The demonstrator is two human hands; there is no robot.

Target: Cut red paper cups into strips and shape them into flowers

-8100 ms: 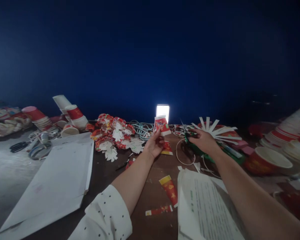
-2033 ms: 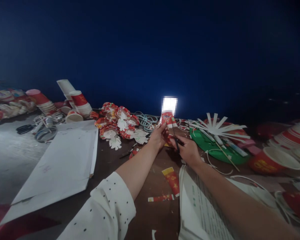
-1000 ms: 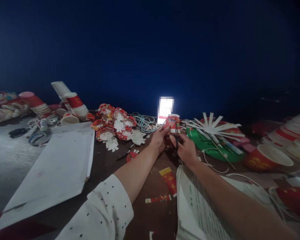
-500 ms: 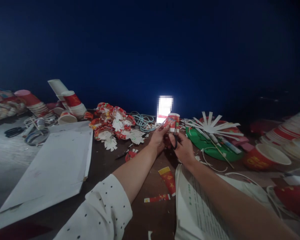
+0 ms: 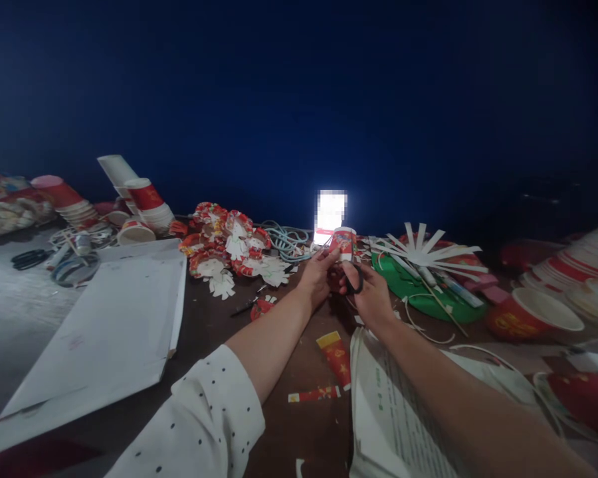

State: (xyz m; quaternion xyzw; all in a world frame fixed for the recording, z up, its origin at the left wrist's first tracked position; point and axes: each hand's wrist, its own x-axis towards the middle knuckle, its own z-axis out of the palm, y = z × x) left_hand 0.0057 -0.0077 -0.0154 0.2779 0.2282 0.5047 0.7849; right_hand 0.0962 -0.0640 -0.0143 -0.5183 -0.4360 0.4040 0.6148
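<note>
Left grip (image 5: 315, 280) pinching a curved red printed paper piece (image 5: 345, 240), right grip (image 5: 373, 300) clamped round black-handled scissors (image 5: 360, 281); red-and-gold paper offcuts (image 5: 335, 360) already lie cut, this one seemingly unfinished!

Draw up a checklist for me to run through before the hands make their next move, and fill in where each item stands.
1. Left hand gripping the red printed paper piece: ok.
2. Right hand holding the scissors by their black handle: ok.
3. Scissor blades clear of the left fingers: cannot tell, blades hidden.
4. Loose yellow-ended red paper piece apart from both hands: ok.
5. Tabletop free of scraps: not ok, a narrow red strip lies there.
</note>
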